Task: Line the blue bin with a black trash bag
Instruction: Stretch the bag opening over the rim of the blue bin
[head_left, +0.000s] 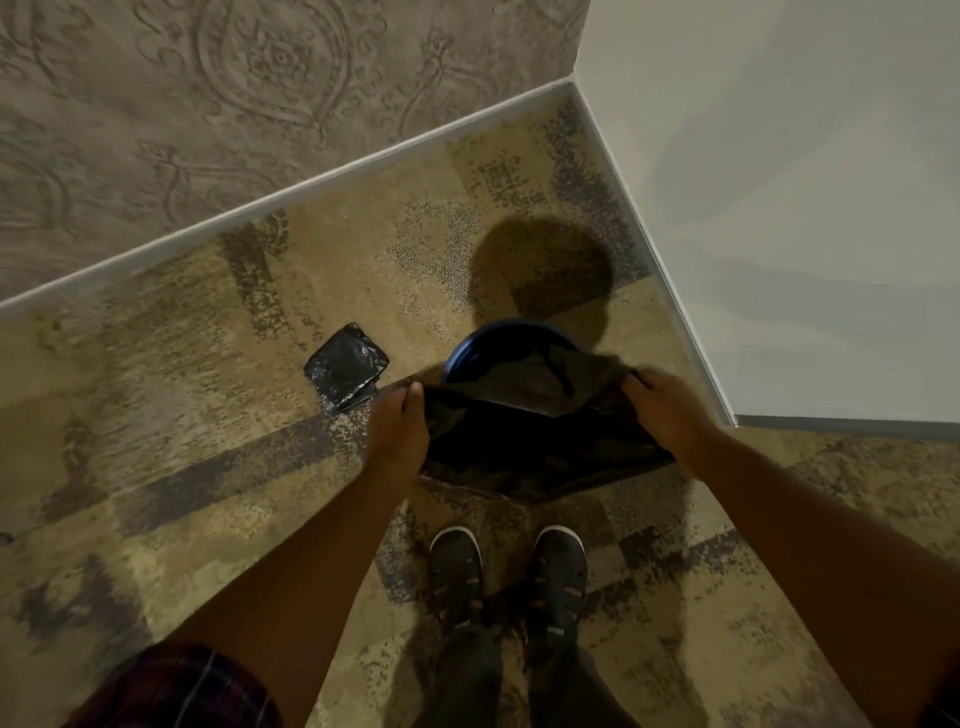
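Observation:
A round blue bin (488, 340) stands on the carpet in the corner of the room, just ahead of my feet. Only its far rim shows; a black trash bag (524, 436) held above it hides the near part. My left hand (397, 431) grips the bag's left edge and my right hand (670, 413) grips its right edge. The bag is stretched wide between them, its mouth partly parted at the top.
A folded pack of black bags (347, 364) lies on the carpet left of the bin. A patterned wall with a white baseboard (291, 192) runs behind, and a plain white wall (779, 208) closes the right side. My two dark shoes (506, 577) stand below the bag.

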